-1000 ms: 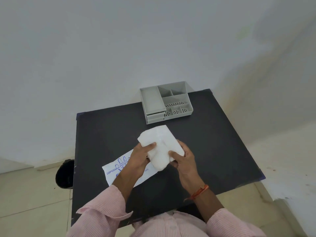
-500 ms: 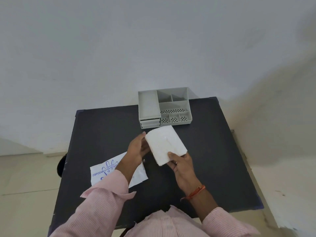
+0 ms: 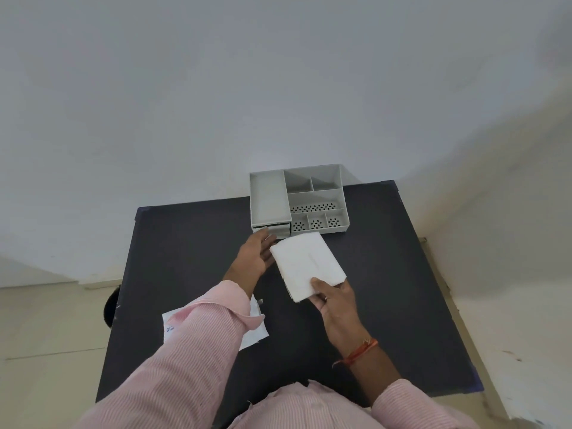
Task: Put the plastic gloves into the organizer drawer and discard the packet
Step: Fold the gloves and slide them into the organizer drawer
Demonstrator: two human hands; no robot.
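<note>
A folded white stack of plastic gloves (image 3: 306,266) is held above the black table (image 3: 387,274), with my right hand (image 3: 332,300) gripping its near corner. My left hand (image 3: 255,253) is off the stack, fingers spread, fingertips at the front of the small drawers (image 3: 274,231) under the grey organizer (image 3: 267,196) at the table's far edge. I cannot tell whether a drawer is pulled out. The white packet (image 3: 252,331) with blue print lies flat on the table near the left, mostly hidden by my left sleeve.
The organizer has several open compartments on its right side, some with perforated bottoms. A dark round bin (image 3: 110,308) stands on the floor beyond the table's left edge. A white wall rises right behind the table.
My left hand let go of the glove stack and reached forward to the organizer's drawer front. My right hand carried the stack farther toward the organizer.
</note>
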